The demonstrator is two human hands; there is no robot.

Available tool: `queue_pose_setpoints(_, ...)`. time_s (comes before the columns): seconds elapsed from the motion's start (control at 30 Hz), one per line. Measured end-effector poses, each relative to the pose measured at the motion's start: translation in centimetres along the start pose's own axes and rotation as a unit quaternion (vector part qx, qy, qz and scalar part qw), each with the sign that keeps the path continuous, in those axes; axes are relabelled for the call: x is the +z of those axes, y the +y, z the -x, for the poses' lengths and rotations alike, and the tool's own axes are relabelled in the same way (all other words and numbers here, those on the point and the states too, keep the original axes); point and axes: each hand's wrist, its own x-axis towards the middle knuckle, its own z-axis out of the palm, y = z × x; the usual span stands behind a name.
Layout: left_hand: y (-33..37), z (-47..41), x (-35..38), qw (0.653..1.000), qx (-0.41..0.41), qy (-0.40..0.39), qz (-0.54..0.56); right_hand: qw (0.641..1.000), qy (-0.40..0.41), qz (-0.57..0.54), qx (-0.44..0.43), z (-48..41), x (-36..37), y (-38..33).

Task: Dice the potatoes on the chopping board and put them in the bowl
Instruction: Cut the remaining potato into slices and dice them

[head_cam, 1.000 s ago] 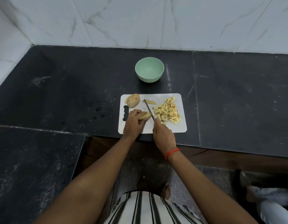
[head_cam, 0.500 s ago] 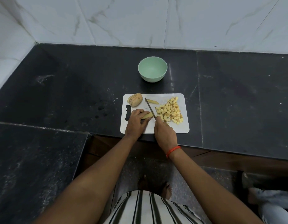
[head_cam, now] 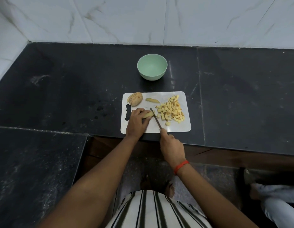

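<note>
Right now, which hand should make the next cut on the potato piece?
Right. The right hand grips the knife, blade beside the potato piece that the left hand holds on the chopping board.

A matt pale-green bowl (head_cam: 152, 66) and smooth white plastic chopping board (head_cam: 176, 127) sit on the polished, speckled dark stone desk (head_cam: 60, 89).

Even overhead light, sharp, wide-angle edge distortion.
</note>
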Motion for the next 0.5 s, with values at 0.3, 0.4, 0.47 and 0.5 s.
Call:
queue_pose_setpoints(0.3,-0.9,0.2,-0.4,1.0,0.0,-0.002,0.023,0.99,0.068,-0.124,0.01,1.8,-1.0,0.8)
queue_pose_setpoints(0.4,-1.1,0.3,-0.5,1.0,0.0,0.007,0.025,0.992,0.055,-0.112,0.003,-1.2,-0.8,-0.6)
queue_pose_setpoints(0.47,-0.9,0.3,-0.5,1.0,-0.005,0.006,0.03,0.993,0.042,-0.113,-0.005,-2.5,-0.6,-1.2)
queue_pose_setpoints(0.5,-0.8,0.2,-0.5,1.0,-0.006,0.004,0.03,0.993,0.036,-0.113,-0.01,-2.9,-0.4,-1.4)
